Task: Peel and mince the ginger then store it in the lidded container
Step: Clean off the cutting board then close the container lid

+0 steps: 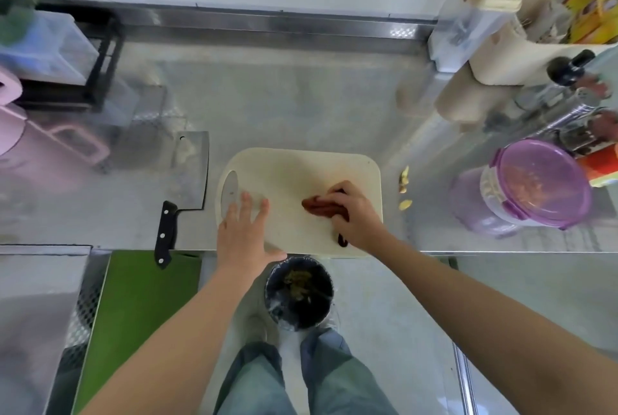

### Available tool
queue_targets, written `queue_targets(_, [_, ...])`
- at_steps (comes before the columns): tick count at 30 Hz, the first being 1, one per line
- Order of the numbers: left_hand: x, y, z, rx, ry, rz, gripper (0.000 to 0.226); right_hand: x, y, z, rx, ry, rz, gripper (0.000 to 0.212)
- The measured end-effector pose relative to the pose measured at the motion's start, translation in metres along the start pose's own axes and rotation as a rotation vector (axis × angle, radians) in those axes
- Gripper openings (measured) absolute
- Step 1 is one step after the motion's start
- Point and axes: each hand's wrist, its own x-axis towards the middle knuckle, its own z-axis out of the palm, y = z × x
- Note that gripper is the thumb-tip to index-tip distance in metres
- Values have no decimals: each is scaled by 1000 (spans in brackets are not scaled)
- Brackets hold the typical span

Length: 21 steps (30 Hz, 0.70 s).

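Observation:
A cream cutting board lies at the counter's front edge. My left hand rests flat on its left side, fingers spread, holding nothing. My right hand presses a reddish-brown cloth onto the board's right half; a dark end sticks out below the hand. Two small pale ginger pieces lie on the counter just right of the board. Further right stands the purple lidded container, its lid on. A cleaver with a black handle lies left of the board.
A black bin with greenish scraps stands on the floor under the board's front edge. Bottles and jars crowd the right rear. A pink jug and a black rack stand at the left. A green mat covers the floor.

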Motion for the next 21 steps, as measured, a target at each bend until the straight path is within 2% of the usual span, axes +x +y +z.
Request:
queue_targets(2, [0, 0, -1, -2, 1, -1, 114, 25, 10, -16, -65, 177, 85, 51])
queue_targets(3, [-1, 0, -1, -4, -1, -3, 114, 34, 16, -21, -119, 192, 121, 51])
queue_targets(6, [0, -1, 1, 3, 0, -2, 114, 32, 23, -12, -217, 69, 141, 50])
queue_targets(9, [1, -1, 2, 8, 9, 0, 114, -2, 13, 10, -142, -8, 40, 44])
queue_targets(13, [-2, -2, 3, -40, 20, 6, 112, -44, -10, 21, -34, -251, -38, 46])
queue_targets(15, [-6, -2, 5, -57, 53, 13, 111, -41, -11, 12, 26, -136, 12, 46])
queue_targets(18, [-16, -1, 9, -43, 176, 7, 96, -15, 6, -12, -25, 199, 176, 45])
queue_targets(21, [-21, -5, 13, -120, 193, 15, 77, -12, 18, -8, -177, 265, 300, 45])
